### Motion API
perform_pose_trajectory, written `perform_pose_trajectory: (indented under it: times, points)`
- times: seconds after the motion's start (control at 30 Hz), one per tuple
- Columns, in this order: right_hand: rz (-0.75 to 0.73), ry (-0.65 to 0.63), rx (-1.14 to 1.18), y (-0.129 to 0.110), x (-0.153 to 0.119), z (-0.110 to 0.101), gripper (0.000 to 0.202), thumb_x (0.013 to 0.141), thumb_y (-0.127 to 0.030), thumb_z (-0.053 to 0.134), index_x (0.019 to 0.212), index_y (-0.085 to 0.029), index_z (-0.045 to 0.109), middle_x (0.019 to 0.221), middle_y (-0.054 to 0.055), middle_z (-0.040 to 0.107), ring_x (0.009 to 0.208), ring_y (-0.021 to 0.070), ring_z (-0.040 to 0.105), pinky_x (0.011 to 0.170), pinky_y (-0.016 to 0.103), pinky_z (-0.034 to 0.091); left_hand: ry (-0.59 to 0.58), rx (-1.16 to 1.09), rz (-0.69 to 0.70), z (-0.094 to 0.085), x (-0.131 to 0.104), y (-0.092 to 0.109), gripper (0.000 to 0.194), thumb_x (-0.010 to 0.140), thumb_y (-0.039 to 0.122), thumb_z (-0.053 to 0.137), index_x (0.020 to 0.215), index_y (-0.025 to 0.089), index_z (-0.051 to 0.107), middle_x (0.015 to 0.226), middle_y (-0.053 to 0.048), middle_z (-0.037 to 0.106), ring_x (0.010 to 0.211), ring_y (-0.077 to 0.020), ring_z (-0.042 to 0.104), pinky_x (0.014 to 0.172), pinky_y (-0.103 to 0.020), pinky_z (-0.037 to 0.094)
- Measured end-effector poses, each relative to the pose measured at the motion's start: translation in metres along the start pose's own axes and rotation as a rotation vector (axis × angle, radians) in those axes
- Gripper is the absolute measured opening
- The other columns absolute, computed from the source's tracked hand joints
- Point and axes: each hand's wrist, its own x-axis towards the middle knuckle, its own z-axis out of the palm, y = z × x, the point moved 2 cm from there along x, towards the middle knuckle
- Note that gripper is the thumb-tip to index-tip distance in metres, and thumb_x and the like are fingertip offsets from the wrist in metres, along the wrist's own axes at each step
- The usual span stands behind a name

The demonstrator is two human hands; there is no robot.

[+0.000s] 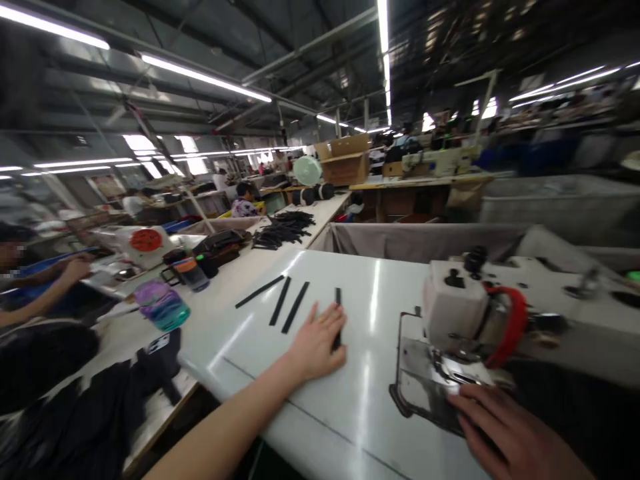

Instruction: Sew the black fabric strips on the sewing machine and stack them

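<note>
My left hand [317, 343] lies flat with fingers spread over a narrow black strip [339, 294] on the white sewing table [350, 407]. Part of that strip is hidden beneath the palm and fingers. Left of the hand are three more loose black strips [295, 308], spaced apart. My right hand [515, 430] rests by the presser foot of a white sewing machine [453, 307], its fingers stretched out toward the needle plate. Black fabric [575, 400] lies beside this hand under the machine arm; whether the fingers touch it, I cannot tell.
A heap of black strips [285, 229] lies on the bench beyond. Leftward stand a purple-and-teal container [161, 303], a bottle [193, 272] and dark cloth [90, 420]. A co-worker's arm [55, 287] is at the far left. A grey cloth-lined bin [390, 241] sits behind the table.
</note>
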Motion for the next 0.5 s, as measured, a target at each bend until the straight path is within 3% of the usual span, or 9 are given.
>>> perform_pose_trajectory:
  times: [0.1,0.23,0.37,0.5]
  points:
    - [0.092,-0.035,-0.081,-0.021,0.024,-0.019,0.027,0.090,-0.013,0.048,0.109,-0.021,0.066,0.103,0.007,0.070,0.096,0.0229,0.066,0.084,0.035,0.057,0.095,0.075,-0.108,0.006,-0.005,-0.016,0.049,0.083,0.014,0.046,0.132,0.017,0.055,0.145,-0.012,0.051,0.142,-0.0291,0.037,0.118,-0.060,0.021]
    - [0.201,-0.121,-0.086,-0.032,0.038,-0.040,0.027,0.088,-0.007,0.046,0.101,-0.020,0.066,0.100,0.006,0.068,0.092,0.0202,0.065,0.086,0.034,0.055,0.200,-0.014,0.048,0.024,0.004,0.013,0.042,0.088,0.012,0.042,0.125,0.022,0.060,0.142,-0.008,0.055,0.140,-0.0286,0.040,0.115,-0.059,0.032]
    - [0.411,-0.021,-0.353,-0.028,0.011,-0.069,0.023,0.095,-0.018,0.043,0.101,-0.020,0.066,0.101,0.007,0.068,0.090,0.0212,0.065,0.081,0.035,0.054,0.162,-0.052,0.279,0.028,0.003,0.037,0.031,0.092,0.017,0.045,0.112,0.025,0.067,0.139,-0.006,0.058,0.136,-0.0286,0.045,0.114,-0.057,0.036]
    - [0.593,0.198,-0.626,-0.024,-0.034,-0.109,0.036,0.102,-0.041,0.036,0.100,-0.019,0.064,0.095,0.008,0.067,0.083,0.0229,0.064,0.075,0.036,0.051,0.240,-0.070,0.190,0.028,-0.002,0.025,0.027,0.094,0.024,0.047,0.109,0.021,0.069,0.126,-0.010,0.066,0.127,-0.0293,0.054,0.102,-0.048,0.053]
